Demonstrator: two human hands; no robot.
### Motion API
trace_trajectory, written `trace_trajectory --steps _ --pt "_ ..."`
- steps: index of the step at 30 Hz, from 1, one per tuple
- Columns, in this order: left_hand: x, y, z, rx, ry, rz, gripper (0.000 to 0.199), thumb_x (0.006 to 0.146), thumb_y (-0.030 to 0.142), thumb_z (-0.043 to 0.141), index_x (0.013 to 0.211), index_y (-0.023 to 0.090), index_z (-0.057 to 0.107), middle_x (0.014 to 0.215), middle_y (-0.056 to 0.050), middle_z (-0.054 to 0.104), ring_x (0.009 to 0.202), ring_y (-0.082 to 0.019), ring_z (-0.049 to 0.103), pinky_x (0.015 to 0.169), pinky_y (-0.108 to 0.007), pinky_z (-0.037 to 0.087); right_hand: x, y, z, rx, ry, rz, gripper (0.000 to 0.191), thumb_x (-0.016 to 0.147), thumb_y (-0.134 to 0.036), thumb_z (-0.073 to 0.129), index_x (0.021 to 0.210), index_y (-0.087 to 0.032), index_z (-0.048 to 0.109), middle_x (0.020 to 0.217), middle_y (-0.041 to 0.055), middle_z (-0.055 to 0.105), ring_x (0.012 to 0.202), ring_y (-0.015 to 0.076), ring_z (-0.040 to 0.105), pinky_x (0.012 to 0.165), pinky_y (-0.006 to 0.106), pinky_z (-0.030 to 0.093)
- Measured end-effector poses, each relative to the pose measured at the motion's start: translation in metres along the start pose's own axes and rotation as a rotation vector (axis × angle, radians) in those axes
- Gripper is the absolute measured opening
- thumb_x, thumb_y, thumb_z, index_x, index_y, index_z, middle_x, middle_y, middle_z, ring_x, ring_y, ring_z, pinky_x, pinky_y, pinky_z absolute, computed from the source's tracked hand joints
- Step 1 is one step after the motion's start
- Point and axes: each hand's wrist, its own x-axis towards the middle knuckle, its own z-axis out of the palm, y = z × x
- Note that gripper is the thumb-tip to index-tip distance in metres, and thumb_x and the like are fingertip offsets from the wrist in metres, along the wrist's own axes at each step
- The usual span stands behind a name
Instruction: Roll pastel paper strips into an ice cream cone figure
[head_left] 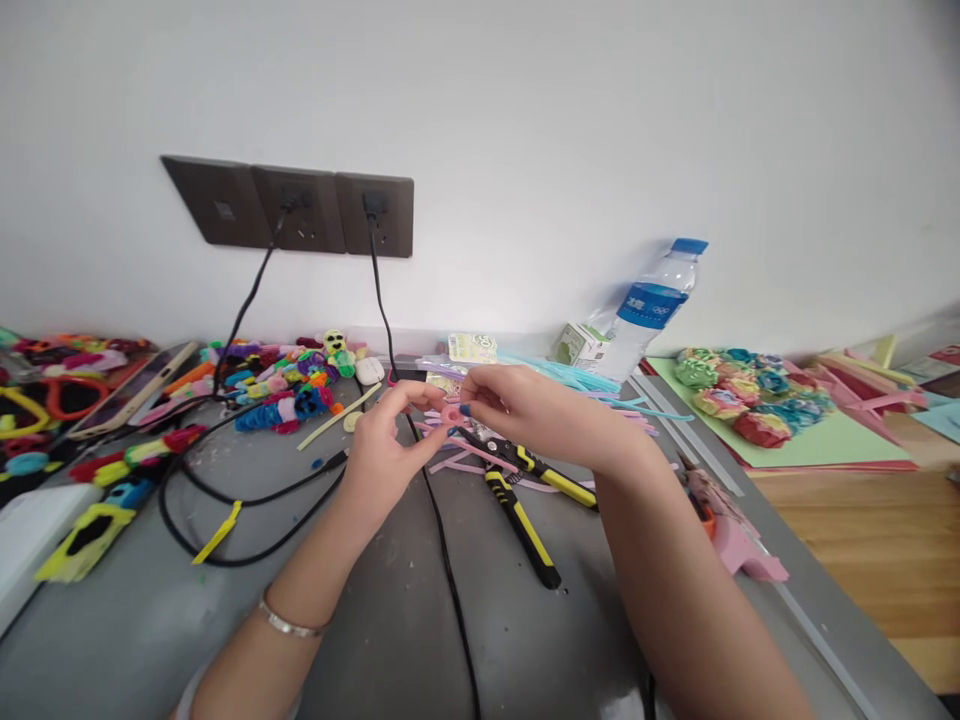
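Between the fingertips of both hands is a small pink curled piece (451, 414), which looks like a bent pipe cleaner. My left hand (388, 440) pinches it from the left with thumb and index finger. From the right, my right hand (529, 405) closes its fingers on it, palm down. Just below the hands lie wire pliers (527, 520) with black and yellow handles spread apart; the hands partly hide their head. Loose pink and purple pipe cleaners (457, 463) are scattered under and around the hands, and light blue ones (574, 375) lie behind.
A water bottle (652, 305) leans against the wall beside a small box (581, 345). Black cables (442, 540) run across the grey table (360, 620). Colourful pipe cleaner pieces (277, 390) and a phone (135, 390) lie left; crepe flowers (750, 395) rest on green paper right.
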Motion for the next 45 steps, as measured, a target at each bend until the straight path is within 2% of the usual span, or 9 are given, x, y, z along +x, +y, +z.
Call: trace_trajectory --steps 30,37,45 --pt "-0.0001 -0.0003 -0.0002 0.019 -0.015 0.018 0.022 0.077 0.01 0.064 0.095 0.022 0.064 0.094 -0.003 0.071 0.09 -0.018 0.066 0.081 -0.03 0.051 -0.0009 0.001 -0.001 0.014 -0.021 0.002 0.015 0.091 -0.017 0.048 0.077 -0.018 0.053 0.072 0.0 0.058 0.062 0.0123 0.046 0.059 0.025 0.03" --pt "-0.0015 -0.0015 -0.0011 0.047 -0.003 -0.004 0.019 0.079 0.017 0.066 0.098 0.023 0.065 0.094 -0.003 0.071 0.09 -0.019 0.066 0.076 -0.029 0.049 -0.0007 0.0003 -0.0019 0.034 -0.026 -0.007 0.016 0.091 -0.017 0.048 0.076 -0.018 0.052 0.072 0.0 0.058 0.061 0.0118 0.046 0.059 0.025 0.03" --pt "-0.001 -0.0011 -0.0006 0.031 0.008 -0.012 0.018 0.079 0.019 0.068 0.097 0.022 0.065 0.096 -0.004 0.072 0.092 -0.02 0.067 0.076 -0.028 0.05 -0.001 0.0005 -0.0033 0.044 -0.009 -0.025 0.018 0.091 -0.015 0.047 0.073 -0.018 0.05 0.068 -0.001 0.056 0.059 0.0113 0.044 0.058 0.025 0.029"
